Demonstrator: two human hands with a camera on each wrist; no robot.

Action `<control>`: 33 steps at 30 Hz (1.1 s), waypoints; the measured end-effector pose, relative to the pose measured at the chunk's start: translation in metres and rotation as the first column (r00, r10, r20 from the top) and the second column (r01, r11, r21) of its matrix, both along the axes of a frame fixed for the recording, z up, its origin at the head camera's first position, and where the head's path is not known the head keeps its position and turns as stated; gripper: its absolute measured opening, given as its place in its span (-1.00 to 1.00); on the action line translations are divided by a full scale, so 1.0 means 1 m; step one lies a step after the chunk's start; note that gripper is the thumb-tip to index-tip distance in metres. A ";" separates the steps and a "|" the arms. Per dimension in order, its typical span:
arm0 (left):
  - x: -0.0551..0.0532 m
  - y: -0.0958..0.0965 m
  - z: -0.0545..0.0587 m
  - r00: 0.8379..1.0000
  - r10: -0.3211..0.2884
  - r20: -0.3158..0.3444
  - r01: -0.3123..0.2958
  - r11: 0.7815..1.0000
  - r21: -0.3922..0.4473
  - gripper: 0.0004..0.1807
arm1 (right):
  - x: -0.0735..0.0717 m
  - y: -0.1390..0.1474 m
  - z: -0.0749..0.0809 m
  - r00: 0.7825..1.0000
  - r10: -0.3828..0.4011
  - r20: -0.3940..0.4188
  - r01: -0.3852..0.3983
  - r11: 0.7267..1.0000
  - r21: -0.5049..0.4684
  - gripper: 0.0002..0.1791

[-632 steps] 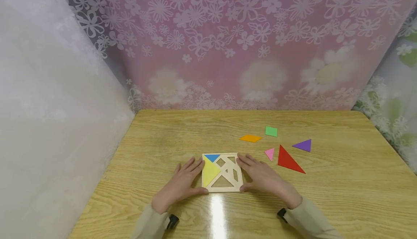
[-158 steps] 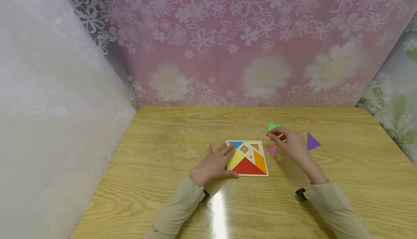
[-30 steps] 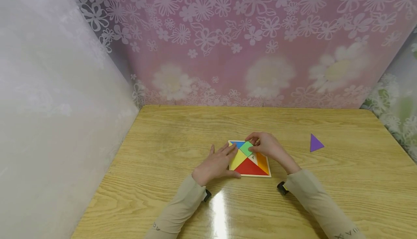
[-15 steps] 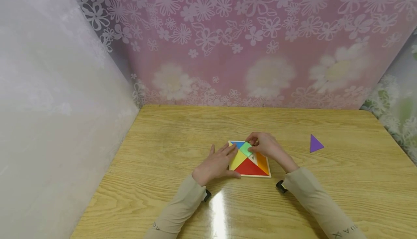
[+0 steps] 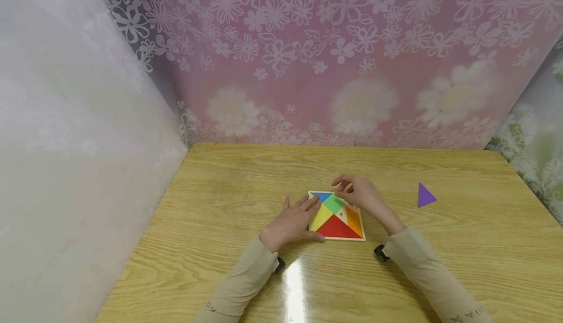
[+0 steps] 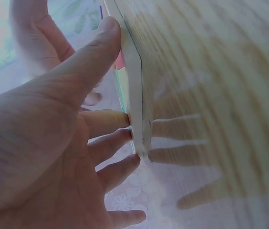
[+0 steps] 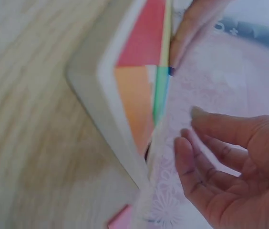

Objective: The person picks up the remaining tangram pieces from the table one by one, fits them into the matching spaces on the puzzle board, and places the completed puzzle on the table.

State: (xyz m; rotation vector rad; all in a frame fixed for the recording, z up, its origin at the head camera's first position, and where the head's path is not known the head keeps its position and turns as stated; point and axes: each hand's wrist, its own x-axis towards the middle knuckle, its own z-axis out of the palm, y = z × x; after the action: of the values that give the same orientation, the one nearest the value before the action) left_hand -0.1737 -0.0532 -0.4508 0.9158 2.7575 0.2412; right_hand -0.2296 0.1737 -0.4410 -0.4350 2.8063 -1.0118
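Note:
A wooden tangram board [image 5: 343, 239] lies on the table with blue [image 5: 322, 196], yellow [image 5: 321, 217], red [image 5: 335, 227], orange [image 5: 354, 222] and green [image 5: 333, 204] pieces in it. My left hand [image 5: 288, 223] rests on the board's left side, fingers spread, thumb at the near edge. Just over the board's far right corner is my right hand [image 5: 359, 196], near the green square. In the right wrist view, its thumb and loosely bent fingers [image 7: 184, 155] stand apart with nothing between them. That corner of the board is hidden in the head view.
A purple triangle [image 5: 425, 195] lies on the table [image 5: 462, 235] to the right of the board. The right wrist view shows a pink piece [image 7: 119, 219] beside the board; my right hand hides it in the head view. A patterned curtain [image 5: 281, 93] stands behind the table.
Over 21 seconds, red, orange and green pieces have come into the board, which has shifted right. In the last half second, my right hand has let go of the green square and risen slightly.

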 end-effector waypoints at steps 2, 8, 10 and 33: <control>0.000 0.000 -0.001 1.000 0.001 -0.002 -0.001 1.000 0.001 0.05 | 0.002 0.003 0.002 0.998 -0.020 -0.054 0.018 0.999 -0.035 -0.78; -0.001 0.001 -0.003 1.000 0.006 -0.007 -0.006 1.000 0.001 0.06 | 0.008 0.014 0.007 0.984 -0.091 -0.153 0.077 0.992 -0.097 -0.78; -0.001 0.001 -0.003 1.000 0.006 -0.004 -0.006 1.000 0.002 0.06 | 0.010 0.019 0.008 0.981 -0.106 -0.165 0.089 0.990 -0.107 -0.78; 0.000 0.000 -0.003 1.000 -0.001 0.003 0.001 1.000 0.019 0.05 | 0.020 0.078 -0.001 0.996 -0.036 -0.086 0.045 0.993 0.108 -0.72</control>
State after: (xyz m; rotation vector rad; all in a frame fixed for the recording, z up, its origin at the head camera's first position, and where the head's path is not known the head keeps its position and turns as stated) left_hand -0.1735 -0.0531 -0.4539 0.9213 2.7564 0.2684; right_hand -0.2096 0.2517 -0.4419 -0.4185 2.9393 -0.8609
